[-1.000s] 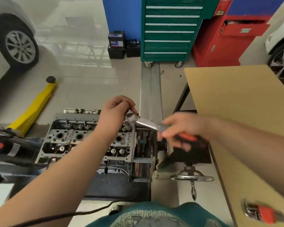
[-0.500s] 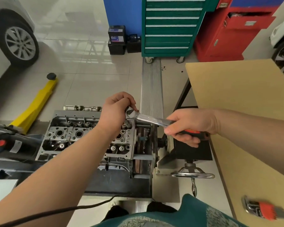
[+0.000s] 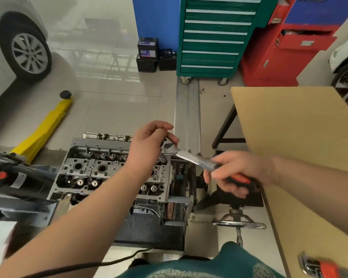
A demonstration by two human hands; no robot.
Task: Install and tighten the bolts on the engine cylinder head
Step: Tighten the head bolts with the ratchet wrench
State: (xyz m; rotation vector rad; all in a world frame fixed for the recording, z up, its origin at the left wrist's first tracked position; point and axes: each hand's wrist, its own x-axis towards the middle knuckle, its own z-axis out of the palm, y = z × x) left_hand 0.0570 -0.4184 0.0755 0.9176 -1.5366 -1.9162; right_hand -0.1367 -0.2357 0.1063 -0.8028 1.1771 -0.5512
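The grey engine cylinder head (image 3: 92, 167) sits on a stand at the centre left, its valve wells and bolt holes facing up. A ratchet wrench (image 3: 191, 157) with a steel shaft and a red-and-black handle reaches over the head's far right corner. My left hand (image 3: 149, 146) curls round the ratchet's head and steadies it from above. My right hand (image 3: 237, 174) grips the handle, slightly blurred. The bolt under the ratchet is hidden by my left hand.
A tan wooden table (image 3: 301, 141) stands to the right, with a second red-handled tool (image 3: 323, 267) near its front edge. A stand crank handle (image 3: 239, 223) juts out below the head. A yellow floor jack (image 3: 46, 127), green tool cabinet (image 3: 213, 37), car wheel (image 3: 28, 51) lie farther off.
My right hand has swung the ratchet handle down and toward me since half a second ago. My left hand has stayed on the ratchet head. The camera has tilted slightly.
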